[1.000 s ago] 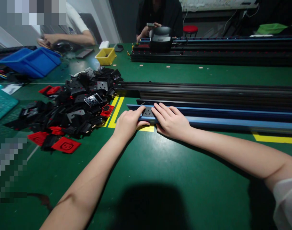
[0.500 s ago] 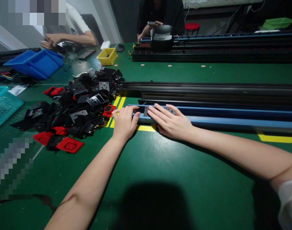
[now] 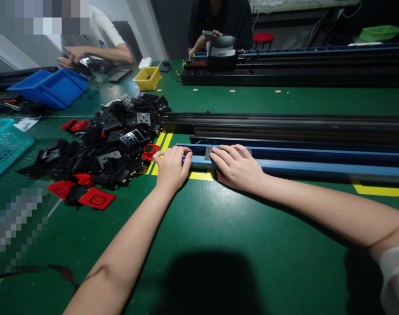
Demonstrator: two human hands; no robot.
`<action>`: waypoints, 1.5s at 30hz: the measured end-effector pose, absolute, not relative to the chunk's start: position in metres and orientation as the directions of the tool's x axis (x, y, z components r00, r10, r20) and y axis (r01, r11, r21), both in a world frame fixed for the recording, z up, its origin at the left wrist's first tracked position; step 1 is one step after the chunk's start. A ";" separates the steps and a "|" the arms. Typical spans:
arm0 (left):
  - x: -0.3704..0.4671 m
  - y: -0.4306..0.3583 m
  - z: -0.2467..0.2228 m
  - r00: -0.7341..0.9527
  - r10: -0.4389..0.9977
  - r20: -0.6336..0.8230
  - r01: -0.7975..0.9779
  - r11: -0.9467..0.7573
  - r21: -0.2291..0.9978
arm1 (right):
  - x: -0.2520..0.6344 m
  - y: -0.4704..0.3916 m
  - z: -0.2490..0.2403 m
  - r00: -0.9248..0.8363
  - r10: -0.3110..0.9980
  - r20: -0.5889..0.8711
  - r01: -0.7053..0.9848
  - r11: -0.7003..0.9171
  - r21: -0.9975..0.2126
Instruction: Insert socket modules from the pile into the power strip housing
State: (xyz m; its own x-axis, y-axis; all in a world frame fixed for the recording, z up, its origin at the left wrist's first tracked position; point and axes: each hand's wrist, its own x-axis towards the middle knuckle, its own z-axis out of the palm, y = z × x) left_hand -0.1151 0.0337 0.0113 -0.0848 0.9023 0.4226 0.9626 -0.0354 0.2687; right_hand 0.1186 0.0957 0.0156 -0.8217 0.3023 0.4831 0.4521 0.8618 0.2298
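Note:
A long blue metal channel lies across the green table. My left hand grips its left end, with the fingers over the far edge and the thumb at the near wall. Set in the channel is a dark grey socket module with small red dots. My right hand lies over this module, fingers stretched across its face and hiding most of it. Left of my left hand is a heap of black socket modules, with a red socket module at its near right edge.
Black channels lie just behind the blue one, and more rails stand farther back. A blue bin, a yellow bin and a teal basket are to the left. Two people sit across the table.
The socket module has slid to the right along the channel under my right hand, whose fingers are now more bent. My left hand stays at the channel's end.

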 end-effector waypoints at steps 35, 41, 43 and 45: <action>-0.139 0.049 0.003 -0.451 0.789 0.417 0.782 0.124 0.611 | 0.119 0.098 0.013 -0.831 0.261 0.492 0.444 0.844 0.301; -0.139 0.049 0.001 -0.409 0.791 0.455 0.800 0.072 0.595 | 0.119 0.097 0.015 -0.832 0.260 0.491 0.443 0.844 0.304; -0.139 0.048 0.001 -0.403 0.789 0.464 0.800 0.058 0.597 | 0.119 0.097 0.015 -0.834 0.263 0.486 0.443 0.844 0.303; -0.138 0.047 0.002 -0.422 0.776 0.470 0.781 0.047 0.623 | 0.119 0.097 0.014 -0.835 0.262 0.484 0.441 0.845 0.304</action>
State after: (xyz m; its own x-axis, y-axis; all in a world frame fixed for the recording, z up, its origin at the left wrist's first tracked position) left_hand -0.1380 0.0475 0.0019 -0.4218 0.7756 0.4697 0.7808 0.0474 0.6230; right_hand 0.1187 0.0975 0.0141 -0.8350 0.2620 0.4838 0.4409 0.8447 0.3036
